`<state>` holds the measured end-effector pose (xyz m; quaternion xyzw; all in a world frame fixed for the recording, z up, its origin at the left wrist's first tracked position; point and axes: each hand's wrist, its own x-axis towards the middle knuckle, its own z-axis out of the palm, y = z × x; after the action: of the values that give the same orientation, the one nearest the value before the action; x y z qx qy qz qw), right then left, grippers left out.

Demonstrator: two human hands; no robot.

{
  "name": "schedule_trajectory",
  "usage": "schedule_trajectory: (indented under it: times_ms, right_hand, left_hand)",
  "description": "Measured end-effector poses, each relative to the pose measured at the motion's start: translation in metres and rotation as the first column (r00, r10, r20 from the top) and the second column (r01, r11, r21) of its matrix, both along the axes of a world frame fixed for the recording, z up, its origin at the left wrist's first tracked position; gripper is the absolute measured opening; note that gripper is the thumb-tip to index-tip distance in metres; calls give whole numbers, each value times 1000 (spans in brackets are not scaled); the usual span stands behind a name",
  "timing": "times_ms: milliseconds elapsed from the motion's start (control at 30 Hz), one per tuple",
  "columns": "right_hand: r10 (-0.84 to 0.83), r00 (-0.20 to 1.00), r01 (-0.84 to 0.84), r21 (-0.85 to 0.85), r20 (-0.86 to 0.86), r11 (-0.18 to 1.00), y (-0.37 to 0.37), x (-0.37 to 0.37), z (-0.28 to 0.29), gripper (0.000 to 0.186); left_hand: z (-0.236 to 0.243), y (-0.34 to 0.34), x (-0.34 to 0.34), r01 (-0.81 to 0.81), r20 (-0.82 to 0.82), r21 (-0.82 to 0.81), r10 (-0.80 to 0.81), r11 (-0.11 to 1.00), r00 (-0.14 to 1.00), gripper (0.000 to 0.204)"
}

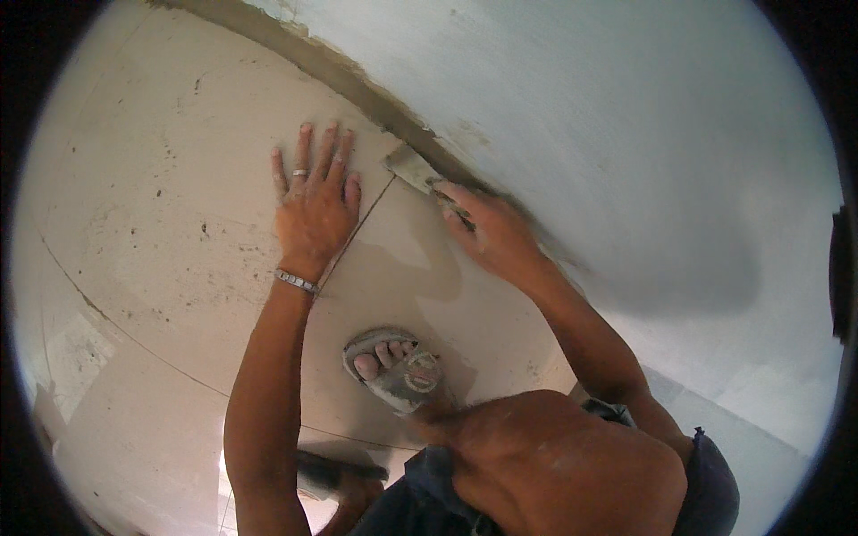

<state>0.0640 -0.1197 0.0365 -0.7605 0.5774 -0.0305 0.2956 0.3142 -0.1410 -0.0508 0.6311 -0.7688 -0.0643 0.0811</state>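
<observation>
My left hand [316, 207] lies flat on the beige floor tile [134, 179], fingers stretched out, just left of a dark tile joint [362, 223]. A ring and a metal bracelet are on it. Closed round the handle of a putty knife [413, 168] is my right hand [490, 230]. The broad, dirty blade points up and left, at the floor's edge beside the joint's upper end. Along the wall's foot runs a rough grey-brown strip of mortar [357, 89], close to the blade tip. My fingers cover most of the handle.
A pale painted wall [608, 134] rises on the right, close to my right forearm. My sandalled foot [393, 368] stands on the tiles below my hands, with my bent knee [572, 464] at the lower right. Dark crumbs [204, 230] dot the tiles on the left.
</observation>
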Motion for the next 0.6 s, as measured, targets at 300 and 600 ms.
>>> schedule_trajectory:
  times_ms: [300, 600]
  right_hand:
    - [-52, 999, 52, -3, 3, 999, 3, -3, -6, 38]
    - [-8, 999, 10, -49, 52, 999, -3, 0, -9, 38]
  left_hand:
    - [6, 9, -6, -4, -62, -28, 2, 1000, 998, 55]
    - [11, 13, -7, -8, -32, 9, 9, 1000, 999, 61]
